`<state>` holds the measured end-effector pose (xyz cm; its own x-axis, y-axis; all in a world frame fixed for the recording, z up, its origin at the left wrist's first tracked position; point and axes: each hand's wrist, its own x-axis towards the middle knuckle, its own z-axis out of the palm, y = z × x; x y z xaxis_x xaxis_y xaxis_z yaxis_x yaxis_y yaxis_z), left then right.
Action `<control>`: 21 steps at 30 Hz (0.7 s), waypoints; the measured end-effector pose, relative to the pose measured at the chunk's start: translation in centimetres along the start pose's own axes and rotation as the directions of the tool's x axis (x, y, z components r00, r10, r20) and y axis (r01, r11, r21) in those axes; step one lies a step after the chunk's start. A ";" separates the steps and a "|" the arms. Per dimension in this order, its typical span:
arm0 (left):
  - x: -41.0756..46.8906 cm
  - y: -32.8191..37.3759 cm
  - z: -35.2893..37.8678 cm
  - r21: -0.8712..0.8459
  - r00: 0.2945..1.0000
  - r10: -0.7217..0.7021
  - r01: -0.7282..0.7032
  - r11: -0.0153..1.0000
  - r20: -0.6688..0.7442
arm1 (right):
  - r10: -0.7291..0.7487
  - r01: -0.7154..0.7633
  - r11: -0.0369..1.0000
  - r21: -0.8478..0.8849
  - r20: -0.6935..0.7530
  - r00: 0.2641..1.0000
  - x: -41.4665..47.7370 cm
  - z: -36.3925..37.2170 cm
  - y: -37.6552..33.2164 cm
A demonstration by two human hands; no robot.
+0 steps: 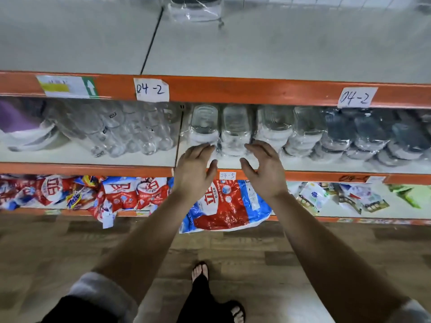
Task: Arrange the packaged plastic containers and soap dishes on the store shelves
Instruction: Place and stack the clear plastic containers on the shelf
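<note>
Looks like the left hand (194, 169) and right hand (265, 170), fingers spread and gripping nothing, sit either side of a wrapped container pack (234, 129) lying front-to-back on the middle shelf (140, 159), both equally near.

Film-wrapped packs of clear plastic containers (235, 129) stand side by side in a row on the middle shelf (314, 164), each pack a stack of several pieces. Just beside them on the right sit similar wrapped packs of darker grey containers (373, 134). One more clear wrapped pack (196, 9) rests alone at the back of the top shelf (279, 47).
</note>
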<state>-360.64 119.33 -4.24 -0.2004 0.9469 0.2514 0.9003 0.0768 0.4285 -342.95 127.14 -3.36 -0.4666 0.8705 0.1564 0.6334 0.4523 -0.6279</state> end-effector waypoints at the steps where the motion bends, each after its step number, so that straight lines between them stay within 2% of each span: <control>1: 1.0 -0.5 0.8 0.007 1.000 0.010 -0.009 1.000 -0.012 | -0.003 0.003 1.000 -0.001 -0.006 1.000 1.0 0.7 0.2; 4: 4.4 -2.3 2.8 0.072 0.998 -0.016 0.020 0.997 -0.065 | -0.044 0.042 0.998 -0.040 -0.057 0.997 4.2 2.8 0.6; 6: 6.3 -3.7 4.1 0.133 0.995 -0.052 0.062 0.989 -0.080 | -0.058 0.051 0.988 -0.147 -0.042 0.997 6.2 4.3 0.8; 8: 7.4 -5.0 5.4 0.181 0.994 -0.091 0.101 0.978 -0.065 | -0.017 0.010 0.966 -0.259 -0.022 1.000 7.4 5.8 0.9; 11: 8.2 -6.5 6.4 0.172 0.985 -0.150 0.162 0.972 -0.085 | 0.096 -0.093 0.940 -0.329 -0.007 0.995 8.2 7.9 1.2; 16: 8.7 -7.5 6.7 0.051 0.974 -0.113 0.125 0.991 -0.194 | 0.176 -0.203 0.944 -0.259 -0.124 0.977 9.5 10.0 1.5; 21: 8.8 -7.2 6.7 -0.031 0.968 -0.095 0.090 0.995 -0.231 | 0.255 -0.302 0.932 -0.200 -0.228 0.940 10.5 10.8 1.2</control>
<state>-366.32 129.21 -10.97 -0.3687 0.8374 0.4035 0.8662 0.1520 0.4760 -353.71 134.75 -10.70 -0.1362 0.9776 0.1605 0.8549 0.1979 -0.4796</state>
